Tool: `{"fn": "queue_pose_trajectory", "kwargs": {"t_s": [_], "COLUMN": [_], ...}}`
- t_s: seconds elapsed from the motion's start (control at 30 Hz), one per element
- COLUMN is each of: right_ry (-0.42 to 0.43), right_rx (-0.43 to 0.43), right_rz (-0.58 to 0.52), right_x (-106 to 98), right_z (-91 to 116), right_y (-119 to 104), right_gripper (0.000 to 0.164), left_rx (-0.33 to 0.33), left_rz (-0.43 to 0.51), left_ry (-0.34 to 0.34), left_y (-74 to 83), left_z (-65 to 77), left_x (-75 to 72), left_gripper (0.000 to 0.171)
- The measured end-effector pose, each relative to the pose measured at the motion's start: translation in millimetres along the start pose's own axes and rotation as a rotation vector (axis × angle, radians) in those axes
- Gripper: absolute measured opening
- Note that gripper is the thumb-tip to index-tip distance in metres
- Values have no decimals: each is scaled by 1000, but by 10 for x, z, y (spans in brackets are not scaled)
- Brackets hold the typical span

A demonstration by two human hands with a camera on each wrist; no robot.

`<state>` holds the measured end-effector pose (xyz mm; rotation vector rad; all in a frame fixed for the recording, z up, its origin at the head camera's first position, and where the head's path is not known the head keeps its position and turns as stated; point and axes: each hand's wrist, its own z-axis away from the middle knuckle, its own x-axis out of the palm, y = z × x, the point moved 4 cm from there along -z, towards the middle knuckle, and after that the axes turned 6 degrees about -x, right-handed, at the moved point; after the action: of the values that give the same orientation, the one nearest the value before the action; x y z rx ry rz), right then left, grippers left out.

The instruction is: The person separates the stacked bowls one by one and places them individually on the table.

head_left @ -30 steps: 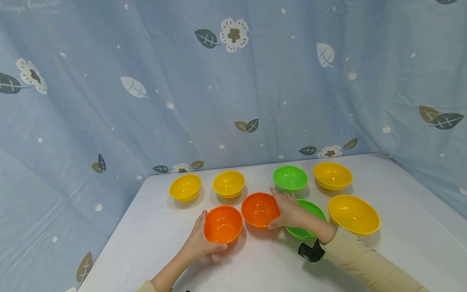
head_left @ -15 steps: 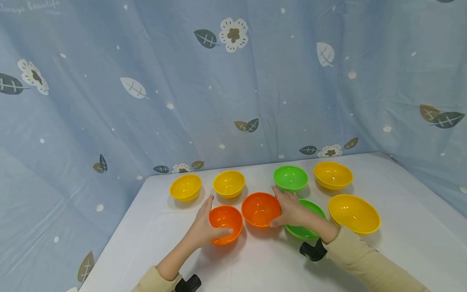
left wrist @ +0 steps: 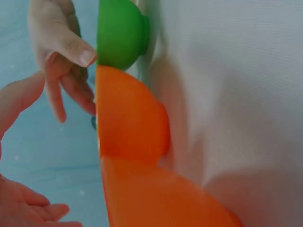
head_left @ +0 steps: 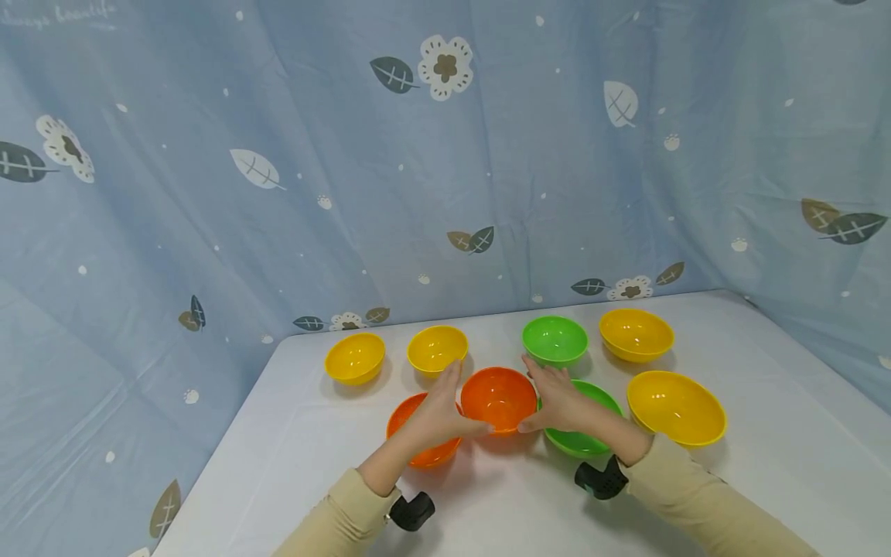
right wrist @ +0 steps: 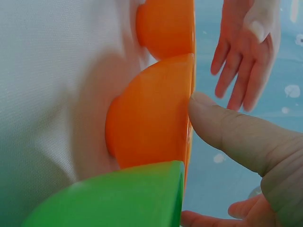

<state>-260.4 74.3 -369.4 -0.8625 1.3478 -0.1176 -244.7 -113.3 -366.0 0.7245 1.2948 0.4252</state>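
Observation:
Two orange bowls stand side by side on the table. My left hand (head_left: 440, 414) reaches over the left orange bowl (head_left: 404, 418), fingers extended, and hides part of it. Its fingertips are near the left rim of the middle orange bowl (head_left: 497, 396); in the left wrist view the fingers (left wrist: 23, 201) look raised above the rims. On the other side, my right hand (head_left: 559, 401) spreads thumb and fingers along the middle bowl's right rim. In the right wrist view the thumb (right wrist: 232, 130) lies at that rim. Beneath the right hand, a green bowl (head_left: 581, 443) is partly covered.
Behind stand two small yellow bowls (head_left: 355, 358), another green bowl (head_left: 554, 340) and a larger yellow bowl (head_left: 635, 335). A big yellow bowl (head_left: 675, 408) sits right of my right hand. A patterned blue curtain (head_left: 348, 193) hangs behind the white table (head_left: 257, 464).
My left hand has come off the left orange bowl's side and moved rightward across it to the middle orange bowl. My right hand has hardly moved. The bowls stay nearly in place.

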Motion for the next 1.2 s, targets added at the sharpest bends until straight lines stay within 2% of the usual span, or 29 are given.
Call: {"fn": "queue_pose_trajectory", "kwargs": {"t_s": [0.13,0.5,0.87,1.2], "right_ry": [5,23,-1,-16], "right_rx": [-16,-62,-21,-12], "right_rz": [-3,34,68,107], "right_x": [-20,-84,-110,-118], "right_z": [22,110,189,261], "right_y": [6,53,97,151], "right_gripper": [108,111,111,109], "left_rx": [37,-3,-71,-48], "left_rz": [-70,-321,-338,-338], "left_ry": [-8,-33,-47,-8], "left_y": [82,164,144,142], "left_z": [-101,-264,-315,-315], "left_x": [104,297,362,340], "left_gripper": [112,117,121,121]}}
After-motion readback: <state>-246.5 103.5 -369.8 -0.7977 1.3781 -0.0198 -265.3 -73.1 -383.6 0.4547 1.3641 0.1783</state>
